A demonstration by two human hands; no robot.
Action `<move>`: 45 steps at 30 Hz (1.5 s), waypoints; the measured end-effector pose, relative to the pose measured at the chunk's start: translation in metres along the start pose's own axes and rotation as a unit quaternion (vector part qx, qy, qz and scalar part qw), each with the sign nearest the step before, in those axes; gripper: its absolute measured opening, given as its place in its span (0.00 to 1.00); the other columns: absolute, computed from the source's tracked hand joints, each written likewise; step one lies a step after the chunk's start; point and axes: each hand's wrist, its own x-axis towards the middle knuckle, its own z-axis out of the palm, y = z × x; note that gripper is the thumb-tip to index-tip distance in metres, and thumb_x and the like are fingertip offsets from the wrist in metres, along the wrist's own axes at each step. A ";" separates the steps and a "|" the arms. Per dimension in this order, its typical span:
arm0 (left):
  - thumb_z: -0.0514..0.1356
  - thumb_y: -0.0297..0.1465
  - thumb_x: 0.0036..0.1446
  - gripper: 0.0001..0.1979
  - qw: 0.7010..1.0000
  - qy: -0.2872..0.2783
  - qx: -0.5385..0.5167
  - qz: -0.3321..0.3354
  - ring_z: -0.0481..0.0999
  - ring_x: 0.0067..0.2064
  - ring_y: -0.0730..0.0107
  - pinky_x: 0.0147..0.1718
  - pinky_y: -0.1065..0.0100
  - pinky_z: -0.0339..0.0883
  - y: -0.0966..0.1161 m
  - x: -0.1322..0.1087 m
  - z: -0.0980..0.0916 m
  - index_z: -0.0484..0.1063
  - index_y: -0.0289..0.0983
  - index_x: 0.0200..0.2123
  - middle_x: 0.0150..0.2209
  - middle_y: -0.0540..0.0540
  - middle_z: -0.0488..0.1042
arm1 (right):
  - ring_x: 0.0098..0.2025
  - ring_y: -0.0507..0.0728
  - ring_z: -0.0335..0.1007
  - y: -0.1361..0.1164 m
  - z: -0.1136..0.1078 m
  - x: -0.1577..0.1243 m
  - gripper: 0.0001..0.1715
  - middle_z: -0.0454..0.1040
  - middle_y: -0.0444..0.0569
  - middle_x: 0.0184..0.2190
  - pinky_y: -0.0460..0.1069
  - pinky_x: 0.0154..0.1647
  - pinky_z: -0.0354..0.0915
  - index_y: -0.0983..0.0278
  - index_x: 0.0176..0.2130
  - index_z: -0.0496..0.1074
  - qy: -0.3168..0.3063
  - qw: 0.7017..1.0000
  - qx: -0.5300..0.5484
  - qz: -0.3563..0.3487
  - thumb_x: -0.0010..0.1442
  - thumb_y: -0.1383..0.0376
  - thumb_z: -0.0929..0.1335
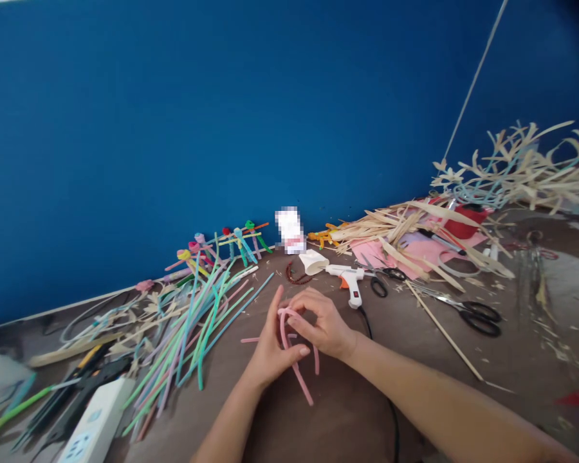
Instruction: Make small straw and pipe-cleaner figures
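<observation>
L hand (271, 344) & R hand (321, 323) — both pinching pink pipe cleaner (298, 375); bent into loop

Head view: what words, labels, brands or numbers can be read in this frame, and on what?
No text can be read.
The pixelated white card: blurred out, unreadable.
The power strip: a round mark, too blurred to read.
The glue gun: nothing legible.
</observation>
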 end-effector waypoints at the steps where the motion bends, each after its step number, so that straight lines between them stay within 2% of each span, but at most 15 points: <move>1: 0.64 0.41 0.37 0.52 1.000 0.005 0.002 0.008 0.58 0.54 0.55 0.51 0.59 0.51 0.000 0.000 0.001 0.34 0.39 0.59 0.53 0.38 0.59 | 0.35 0.54 0.64 -0.001 0.001 -0.001 0.08 0.71 0.49 0.32 0.51 0.41 0.57 0.65 0.31 0.67 -0.004 1.000 -0.003 -0.008 0.56 0.64 0.61; 7: 0.65 0.41 0.34 0.55 1.000 0.015 -0.017 0.017 0.56 0.55 0.53 0.53 0.58 0.49 -0.003 0.000 0.005 0.34 0.38 0.59 0.54 0.37 0.57 | 0.36 0.53 0.64 -0.004 0.006 -0.005 0.13 0.70 0.51 0.33 0.51 0.41 0.58 0.65 0.32 0.66 -0.017 0.999 -0.011 -0.045 0.59 0.67 0.56; 10: 0.67 0.40 0.31 0.57 1.000 0.016 -0.019 0.018 0.55 0.56 0.52 0.53 0.58 0.47 -0.004 -0.001 0.004 0.35 0.37 0.59 0.55 0.37 0.57 | 0.37 0.54 0.63 -0.004 0.006 -0.006 0.11 0.70 0.51 0.34 0.52 0.42 0.58 0.65 0.34 0.66 -0.022 0.998 -0.017 -0.064 0.58 0.68 0.56; 17: 0.68 0.35 0.31 0.54 0.999 -0.005 -0.048 -0.024 0.66 0.47 0.56 0.45 0.61 0.60 -0.006 -0.002 0.000 0.40 0.41 0.59 0.51 0.40 0.63 | 0.35 0.54 0.61 -0.003 0.004 -0.006 0.06 0.71 0.49 0.32 0.52 0.40 0.59 0.65 0.34 0.66 -0.024 0.993 -0.051 -0.106 0.56 0.68 0.61; 23: 0.67 0.38 0.30 0.49 0.997 -0.006 -0.080 -0.016 0.62 0.51 0.54 0.47 0.62 0.58 -0.004 -0.001 0.002 0.49 0.39 0.57 0.53 0.39 0.60 | 0.37 0.54 0.60 -0.003 0.005 -0.007 0.05 0.69 0.49 0.34 0.52 0.40 0.58 0.65 0.33 0.67 -0.015 0.992 -0.054 -0.109 0.54 0.68 0.63; 27: 0.68 0.33 0.32 0.45 0.998 0.007 -0.063 -0.009 0.59 0.53 0.55 0.51 0.62 0.54 -0.001 0.001 0.001 0.53 0.38 0.56 0.52 0.40 0.61 | 0.39 0.54 0.60 0.000 0.004 -0.008 0.06 0.67 0.50 0.35 0.52 0.41 0.59 0.64 0.33 0.68 -0.020 0.994 -0.050 -0.094 0.54 0.68 0.62; 30: 0.67 0.31 0.33 0.43 0.998 0.009 -0.063 -0.016 0.60 0.53 0.56 0.49 0.63 0.57 0.001 0.001 0.001 0.53 0.39 0.55 0.52 0.41 0.61 | 0.38 0.54 0.59 0.002 0.002 -0.007 0.07 0.66 0.50 0.34 0.52 0.40 0.59 0.63 0.34 0.69 -0.023 0.995 -0.045 -0.086 0.55 0.67 0.62; 34: 0.66 0.28 0.35 0.43 0.999 0.000 -0.042 -0.031 0.66 0.46 0.60 0.41 0.66 0.63 0.004 0.001 0.000 0.52 0.39 0.56 0.49 0.41 0.65 | 0.36 0.53 0.58 0.005 0.001 -0.005 0.07 0.64 0.48 0.31 0.51 0.38 0.60 0.63 0.33 0.70 -0.024 0.996 -0.039 -0.071 0.54 0.66 0.64; 37: 0.64 0.26 0.38 0.39 0.999 0.004 0.010 -0.039 0.70 0.38 0.66 0.35 0.69 0.65 0.004 0.000 -0.001 0.52 0.38 0.55 0.40 0.43 0.70 | 0.34 0.53 0.58 0.006 0.001 -0.004 0.05 0.63 0.47 0.27 0.49 0.36 0.59 0.64 0.30 0.71 -0.023 0.998 -0.030 -0.056 0.52 0.65 0.65; 40: 0.60 0.27 0.42 0.32 0.998 0.016 0.043 -0.042 0.70 0.30 0.71 0.30 0.71 0.65 0.003 0.000 -0.001 0.55 0.35 0.53 0.31 0.47 0.71 | 0.33 0.52 0.59 0.007 0.002 -0.003 0.04 0.65 0.45 0.25 0.49 0.37 0.59 0.64 0.28 0.69 -0.030 0.998 -0.011 -0.054 0.52 0.66 0.66; 43: 0.59 0.28 0.44 0.23 0.998 0.032 0.048 -0.041 0.67 0.25 0.75 0.25 0.72 0.63 0.002 0.002 -0.002 0.62 0.33 0.46 0.27 0.48 0.69 | 0.31 0.51 0.60 0.005 0.003 -0.004 0.03 0.67 0.45 0.26 0.48 0.35 0.59 0.65 0.29 0.67 -0.020 0.999 0.008 -0.036 0.53 0.66 0.65; 45: 0.60 0.29 0.43 0.14 0.997 0.053 0.036 -0.040 0.65 0.22 0.78 0.22 0.74 0.61 0.001 0.004 -0.002 0.66 0.33 0.37 0.26 0.49 0.68 | 0.30 0.51 0.60 0.004 0.004 -0.004 0.04 0.67 0.45 0.26 0.47 0.33 0.59 0.65 0.31 0.66 -0.016 1.000 0.011 -0.005 0.52 0.65 0.66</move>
